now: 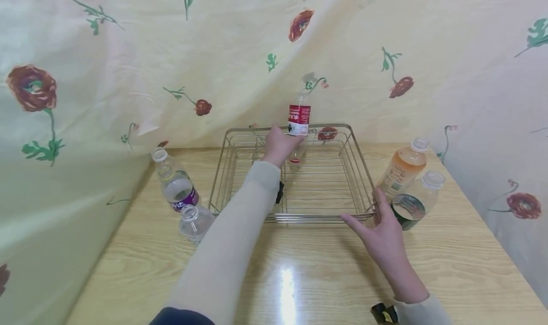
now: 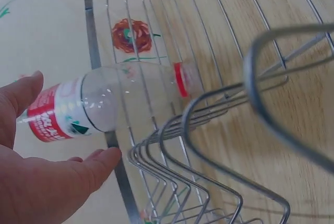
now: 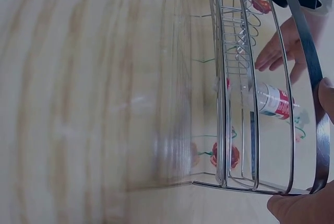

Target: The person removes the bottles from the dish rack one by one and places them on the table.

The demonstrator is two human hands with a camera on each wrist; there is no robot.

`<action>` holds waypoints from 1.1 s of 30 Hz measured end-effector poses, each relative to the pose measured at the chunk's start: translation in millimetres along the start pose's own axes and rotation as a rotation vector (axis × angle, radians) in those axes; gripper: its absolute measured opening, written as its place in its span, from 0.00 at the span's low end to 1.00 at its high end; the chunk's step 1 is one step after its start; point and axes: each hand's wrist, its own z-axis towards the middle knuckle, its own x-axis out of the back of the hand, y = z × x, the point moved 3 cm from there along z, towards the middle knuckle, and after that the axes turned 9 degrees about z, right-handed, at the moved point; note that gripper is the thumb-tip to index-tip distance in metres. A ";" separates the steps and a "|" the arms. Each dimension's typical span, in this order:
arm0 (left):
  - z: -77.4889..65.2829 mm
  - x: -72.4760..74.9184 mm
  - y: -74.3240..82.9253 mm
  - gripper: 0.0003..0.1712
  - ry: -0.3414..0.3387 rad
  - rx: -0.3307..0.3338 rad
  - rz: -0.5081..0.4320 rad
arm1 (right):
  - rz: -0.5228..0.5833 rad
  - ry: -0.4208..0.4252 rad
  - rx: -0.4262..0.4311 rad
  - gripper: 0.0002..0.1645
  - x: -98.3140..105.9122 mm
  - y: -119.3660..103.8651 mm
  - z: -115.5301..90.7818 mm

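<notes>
A clear bottle with a red-and-white label [image 1: 298,118] stands cap-down at the back of a wire basket [image 1: 317,215], leaning at the back rim. My left hand [image 1: 280,146] is beside it; in the left wrist view the thumb [image 2: 31,85] and the fingers [image 2: 99,166] lie apart on either side of the bottle [image 2: 107,96]. The bottle's red cap points down into the basket. At the basket's near right corner is my right hand [image 1: 383,234], thumb at the front rim and straight fingers along the right side. The right wrist view shows its fingertips [image 3: 297,203] against the wire frame.
A purple-labelled bottle [image 1: 177,184] and a clear bottle [image 1: 196,224] stand left of the basket. On its right are an orange-labelled bottle [image 1: 402,168] and a dark-labelled bottle [image 1: 415,201], close to my right hand. Flowered cloth [image 1: 239,54] hangs behind the wooden table [image 1: 325,272].
</notes>
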 end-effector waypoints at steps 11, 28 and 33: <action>10.3 -10.5 -2.0 0.42 0.014 0.015 -0.025 | 0.001 0.000 0.004 0.68 -1.8 1.2 -0.6; 20.6 -33.1 -1.8 0.32 0.061 0.020 -0.061 | -0.008 -0.005 0.004 0.68 -1.9 1.9 -0.2; 27.3 -40.9 -5.7 0.33 0.042 0.029 -0.021 | -0.014 0.006 0.013 0.68 -1.9 1.1 -0.3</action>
